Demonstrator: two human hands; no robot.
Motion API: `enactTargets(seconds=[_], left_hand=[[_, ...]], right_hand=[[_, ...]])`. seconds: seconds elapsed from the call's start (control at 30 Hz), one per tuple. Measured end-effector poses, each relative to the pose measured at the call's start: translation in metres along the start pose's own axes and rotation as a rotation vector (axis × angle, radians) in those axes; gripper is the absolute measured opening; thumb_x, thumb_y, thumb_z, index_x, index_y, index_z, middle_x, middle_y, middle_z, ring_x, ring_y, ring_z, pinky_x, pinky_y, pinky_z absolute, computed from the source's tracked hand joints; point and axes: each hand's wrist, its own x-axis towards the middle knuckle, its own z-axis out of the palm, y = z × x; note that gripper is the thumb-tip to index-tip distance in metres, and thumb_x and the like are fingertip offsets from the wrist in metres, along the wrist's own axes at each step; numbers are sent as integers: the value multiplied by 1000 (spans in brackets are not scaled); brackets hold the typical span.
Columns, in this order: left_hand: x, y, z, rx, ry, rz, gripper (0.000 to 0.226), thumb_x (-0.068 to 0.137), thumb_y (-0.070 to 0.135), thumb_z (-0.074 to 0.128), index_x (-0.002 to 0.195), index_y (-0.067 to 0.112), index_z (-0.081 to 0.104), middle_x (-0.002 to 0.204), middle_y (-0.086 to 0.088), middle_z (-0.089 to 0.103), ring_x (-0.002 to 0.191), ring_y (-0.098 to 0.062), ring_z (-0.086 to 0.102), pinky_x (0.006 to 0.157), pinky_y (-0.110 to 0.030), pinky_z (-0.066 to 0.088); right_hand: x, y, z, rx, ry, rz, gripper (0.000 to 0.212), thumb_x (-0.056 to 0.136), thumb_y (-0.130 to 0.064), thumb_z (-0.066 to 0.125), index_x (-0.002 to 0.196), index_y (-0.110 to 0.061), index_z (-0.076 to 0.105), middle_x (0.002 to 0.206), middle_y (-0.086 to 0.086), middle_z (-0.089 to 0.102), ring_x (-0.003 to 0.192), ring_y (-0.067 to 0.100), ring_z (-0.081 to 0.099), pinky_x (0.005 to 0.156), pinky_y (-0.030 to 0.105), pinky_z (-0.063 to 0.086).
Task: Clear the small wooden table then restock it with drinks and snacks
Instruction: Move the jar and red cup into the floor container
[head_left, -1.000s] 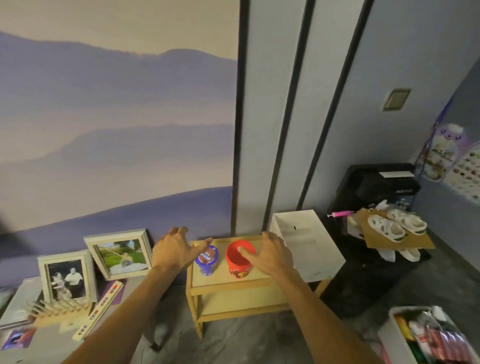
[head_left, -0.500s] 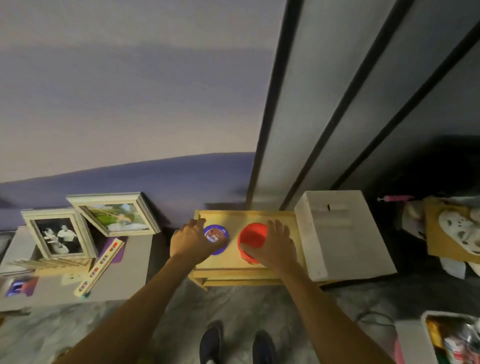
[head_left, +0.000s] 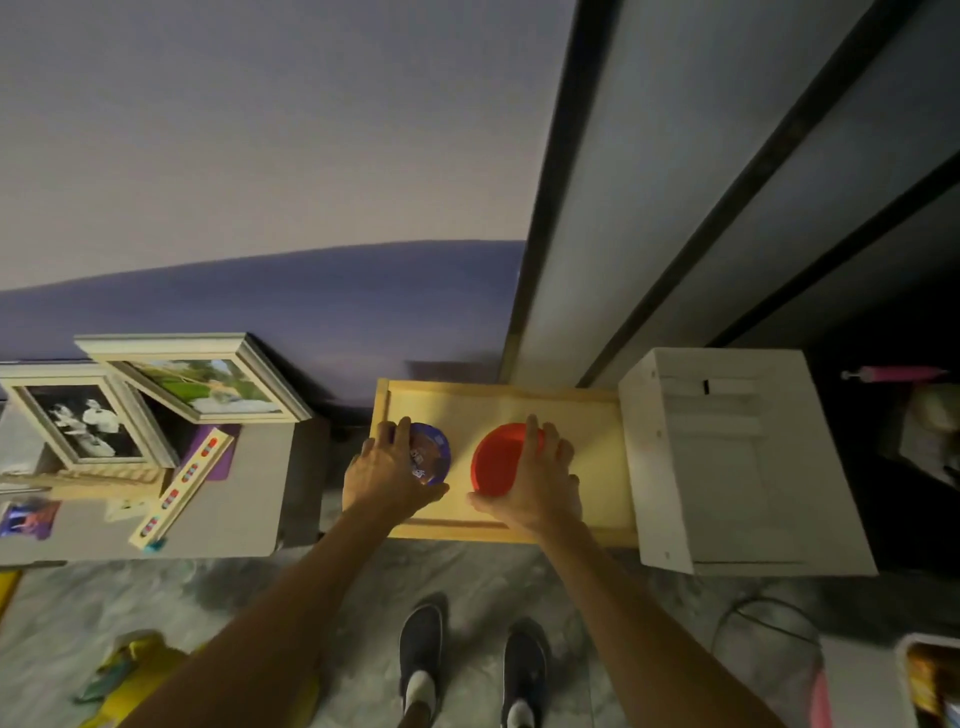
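Head view: the scene was seen from above, looking steeply down at both hands and the floor.
Worktop (head_left: 587, 441): a small pale wooden table stood against the wall, just beside a white box (head_left: 743, 467) on its right side.
Blue tub (head_left: 434, 452): a round snack container with a printed lid stood upright on the left part of the worktop.
Red tub (head_left: 496, 460): a round container with a red lid stood upright near the middle of the worktop, close to the blue tub but apart from it.
Left hand (head_left: 387, 475): it lay over the left side of the blue tub; its fingers (head_left: 402, 431) curled around the tub's far edge and the thumb reached under its near edge, gripping it.
Right hand (head_left: 540, 483): it covered the right side of the red tub; its fingers wrapped the far rim and the thumb lay along the near edge, gripping it.
Low shelf (head_left: 234, 514): a grey surface to the left carried two framed photos (head_left: 83, 421).
Floor: two dark shoes (head_left: 421, 654) stood below the worktop.
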Motion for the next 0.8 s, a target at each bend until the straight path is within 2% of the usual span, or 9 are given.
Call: enactTargets(seconds=[0.13,0.3,0.43,0.63,0.8], left_hand=[[0,-1,-8,-17,18,41,115,67,72,84,156,21,33,150,-3,46,130,-28,56,98,-41,57],[-2,-2,-48,-27,66,70,116,66,76,82,155,23,31,151,-2,46,128,-29,57,96,-43,59],[-9,3,-104,-58,147,106,116,66,75,83,156,25,29,151,0,44,129,-27,54,94,-42,58],[-26,4,-196,-98,236,155,111,66,78,81,153,27,34,150,-1,46,132,-26,53,100,-44,55],[-49,-5,-266,-115,321,188,112,62,81,80,151,25,40,145,-1,50,125,-26,57,95,-43,58]], right_hand=[[-1,-4,-13,-6,27,10,149,53,-87,83,163,-27,3,162,5,24,145,36,37,102,55,55],[-4,-10,-57,8,122,-14,146,52,-91,79,162,-27,7,160,4,28,142,35,40,98,54,58],[-11,-27,-111,31,218,-51,147,51,-92,78,162,-26,8,163,5,25,145,37,37,98,55,57],[-36,-63,-197,54,369,-133,141,54,-93,75,162,-27,14,161,4,30,143,34,40,99,48,53],[-62,-102,-262,70,406,-163,138,53,-94,73,158,-24,19,154,7,33,138,36,42,104,53,51]])
